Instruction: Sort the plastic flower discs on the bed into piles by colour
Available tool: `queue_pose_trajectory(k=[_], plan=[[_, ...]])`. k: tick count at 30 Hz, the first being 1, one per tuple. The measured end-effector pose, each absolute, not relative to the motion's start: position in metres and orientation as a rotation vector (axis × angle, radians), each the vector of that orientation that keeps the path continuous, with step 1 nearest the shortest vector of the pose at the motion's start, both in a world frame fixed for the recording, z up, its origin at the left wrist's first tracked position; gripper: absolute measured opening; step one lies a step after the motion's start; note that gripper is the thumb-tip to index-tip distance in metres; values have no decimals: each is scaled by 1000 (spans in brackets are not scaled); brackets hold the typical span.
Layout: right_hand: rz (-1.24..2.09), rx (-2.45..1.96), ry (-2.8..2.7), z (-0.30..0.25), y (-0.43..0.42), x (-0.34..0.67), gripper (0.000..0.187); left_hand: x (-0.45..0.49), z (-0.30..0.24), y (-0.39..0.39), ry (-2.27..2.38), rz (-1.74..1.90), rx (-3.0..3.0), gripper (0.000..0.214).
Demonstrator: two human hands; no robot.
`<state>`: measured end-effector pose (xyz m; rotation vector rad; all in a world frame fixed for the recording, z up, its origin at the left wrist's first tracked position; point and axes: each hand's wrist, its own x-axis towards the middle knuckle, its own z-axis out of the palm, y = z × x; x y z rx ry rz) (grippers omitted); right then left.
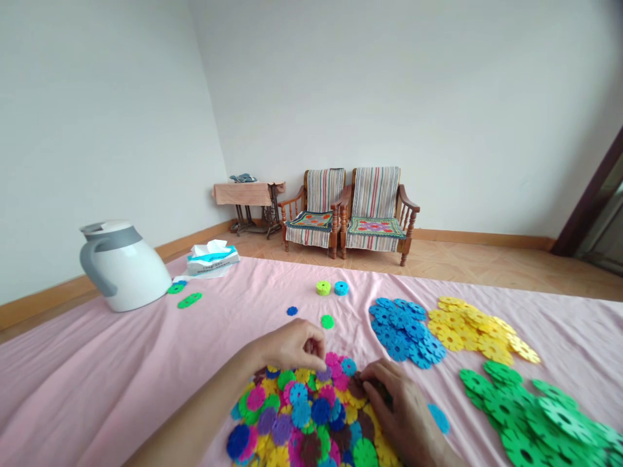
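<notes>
A mixed pile of plastic snowflake discs (pixel 302 412) in many colours lies before me on the pink cloth. Over its far edge hangs my left hand (pixel 294 345), fingers curled in and closed, their tips just above a purple disc (pixel 323 374). What they hold, if anything, is hidden. At the pile's right side, my right hand (pixel 402 395) is bent, with thumb and forefinger closed at a brown snowflake disc (pixel 357 385). A single blue disc (pixel 439 418) lies just right of that hand.
Sorted heaps of blue discs (pixel 403 329), yellow discs (pixel 479 327) and green discs (pixel 545 412) spread to the right. Small lime (pixel 323 288) and light-blue stacks (pixel 341 288) stand farther off. Leftward are a white jug (pixel 139 272) and a tissue pack (pixel 213 259). Two armchairs (pixel 374 214) stand beyond.
</notes>
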<state>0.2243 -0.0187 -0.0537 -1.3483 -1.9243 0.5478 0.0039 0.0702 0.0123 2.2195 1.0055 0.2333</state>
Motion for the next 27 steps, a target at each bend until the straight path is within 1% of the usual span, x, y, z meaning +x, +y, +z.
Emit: queue_pose_trajectory(k=[3, 5, 7, 11, 15, 19, 21, 23, 27], plan=[[547, -1347, -1930, -55, -19, 224, 25, 4, 23, 46, 847, 59, 2350, 28], [539, -1347, -1933, -55, -19, 224, 25, 6, 26, 34, 878, 35, 2491, 35], [526, -1348, -1926, -55, -19, 224, 24, 8, 26, 28, 930, 8, 2583, 37], [512, -1348, -1923, -53, -20, 224, 22, 11, 24, 25, 975, -52, 2637, 32], [521, -1352, -1929, -51, -20, 223, 22, 9, 26, 25, 956, -33, 2619, 26], [523, -1351, -1931, -50, -20, 223, 22, 7, 28, 28, 973, -3, 2532, 11], [527, -1352, -1933, -50, -20, 224, 23, 5, 25, 34, 1004, 72, 2506, 13], [531, -1353, -1931, -51, -20, 224, 23, 2, 18, 45, 1067, 222, 2481, 15], [536, -1347, -1930, -52, -21, 225, 23, -11, -7, 79, 1427, 715, 2255, 10]])
